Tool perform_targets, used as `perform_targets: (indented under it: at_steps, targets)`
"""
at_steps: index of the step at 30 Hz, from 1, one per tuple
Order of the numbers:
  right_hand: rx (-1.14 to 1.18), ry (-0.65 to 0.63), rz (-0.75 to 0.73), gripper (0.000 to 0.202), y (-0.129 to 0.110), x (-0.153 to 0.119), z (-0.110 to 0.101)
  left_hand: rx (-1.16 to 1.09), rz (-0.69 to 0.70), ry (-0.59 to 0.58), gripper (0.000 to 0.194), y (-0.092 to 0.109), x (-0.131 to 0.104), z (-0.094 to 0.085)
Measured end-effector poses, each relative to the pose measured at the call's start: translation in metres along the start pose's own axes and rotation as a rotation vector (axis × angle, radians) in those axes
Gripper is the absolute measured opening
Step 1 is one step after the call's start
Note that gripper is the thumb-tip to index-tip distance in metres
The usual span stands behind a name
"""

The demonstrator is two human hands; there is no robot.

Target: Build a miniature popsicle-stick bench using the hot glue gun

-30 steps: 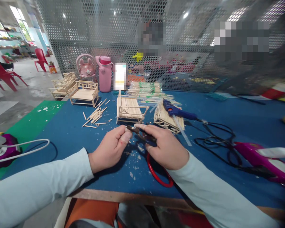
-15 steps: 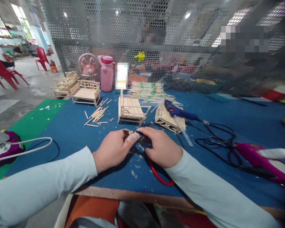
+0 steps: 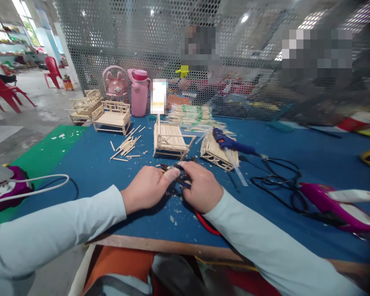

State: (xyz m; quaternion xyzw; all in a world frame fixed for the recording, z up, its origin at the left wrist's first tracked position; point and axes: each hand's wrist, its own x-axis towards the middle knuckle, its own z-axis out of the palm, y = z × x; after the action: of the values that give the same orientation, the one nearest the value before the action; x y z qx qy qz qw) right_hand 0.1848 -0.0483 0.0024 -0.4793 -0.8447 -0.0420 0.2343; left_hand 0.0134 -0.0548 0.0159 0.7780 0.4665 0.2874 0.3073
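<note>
My right hand (image 3: 202, 185) is wrapped round a dark-handled cutting tool (image 3: 185, 183), seen only in part. Its fingers meet those of my left hand (image 3: 148, 187), which are closed in a pinch at the tool's dark jaws; what they pinch is too small to make out. Just beyond my hands stands a small wooden-stick bench (image 3: 171, 142). Loose short sticks (image 3: 128, 144) lie to its left. A red ring-shaped object (image 3: 207, 224) shows partly under my right wrist.
A blue glue gun (image 3: 234, 144) rests on another stick model (image 3: 216, 153), its black cable coiling right towards a purple device (image 3: 336, 201). More stick benches (image 3: 112, 117), a pink bottle (image 3: 139, 94) and bundled sticks (image 3: 191, 117) line the back, before a perforated metal screen (image 3: 111, 41).
My right hand has shifted slightly left and turned with the tool, and its fingers have closed in. My left hand has hardly moved. The camera view has shifted slightly.
</note>
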Motion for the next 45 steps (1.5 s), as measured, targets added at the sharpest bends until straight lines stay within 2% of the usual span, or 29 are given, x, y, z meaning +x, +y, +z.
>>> perform_targets:
  at_steps: [5,9,11,13,15,17,19,22,23,25,28,30,34,38,42,45]
  targets:
    - [-0.21,-0.01,0.06,0.044,-0.001,0.006,-0.01,-0.08,-0.065,0.015,0.058,0.006,-0.001,0.002]
    - [-0.153,0.027,0.159,0.045,0.005,0.007,-0.021,0.14,-0.032,0.023,0.056,-0.001,0.003,-0.006]
    - [-0.144,-0.033,0.191,0.049,0.007,0.007,-0.023,0.297,-0.057,0.008,0.05,-0.009,0.007,-0.012]
    - [-0.171,-0.15,0.198,0.056,0.008,0.007,-0.023,0.396,-0.073,-0.034,0.042,-0.016,0.012,-0.016]
    - [-0.179,-0.25,0.206,0.064,0.009,0.007,-0.023,0.438,-0.069,-0.076,0.032,-0.023,0.015,-0.018]
    - [-0.121,-0.283,0.207,0.068,0.01,0.007,-0.026,0.457,-0.053,-0.091,0.028,-0.026,0.017,-0.017]
    - [-0.038,-0.233,0.195,0.068,0.011,0.002,-0.032,0.468,-0.041,-0.091,0.035,-0.027,0.017,-0.016]
    - [0.046,-0.087,0.203,0.06,0.009,-0.012,-0.044,0.491,-0.04,-0.106,0.053,-0.022,0.015,-0.016]
    - [0.058,-0.075,0.237,0.054,0.007,-0.018,-0.048,0.496,-0.039,-0.114,0.055,-0.021,0.014,-0.016]
    - [0.049,-0.147,0.367,0.042,0.004,-0.029,-0.052,0.495,-0.028,-0.126,0.054,-0.017,0.013,-0.016]
    - [-0.078,-0.281,0.573,0.043,0.004,-0.038,-0.054,0.504,-0.007,-0.126,0.056,-0.016,0.012,-0.015]
    - [-0.19,-0.282,0.605,0.049,0.008,-0.041,-0.054,0.532,-0.009,-0.118,0.052,-0.017,0.012,-0.014]
    - [-0.346,-0.21,0.587,0.048,0.029,-0.048,-0.049,0.538,-0.023,-0.118,0.04,-0.018,0.012,-0.012]
    - [-0.478,-0.159,0.582,0.05,0.056,-0.053,-0.04,0.526,-0.063,-0.116,0.041,-0.018,0.013,-0.011]
    - [-0.497,-0.182,0.617,0.056,0.074,-0.045,-0.034,0.498,-0.057,-0.112,0.039,-0.018,0.013,-0.011]
    - [-0.43,-0.171,0.533,0.053,0.075,-0.053,-0.032,0.492,-0.058,-0.108,0.04,-0.019,0.013,-0.012]
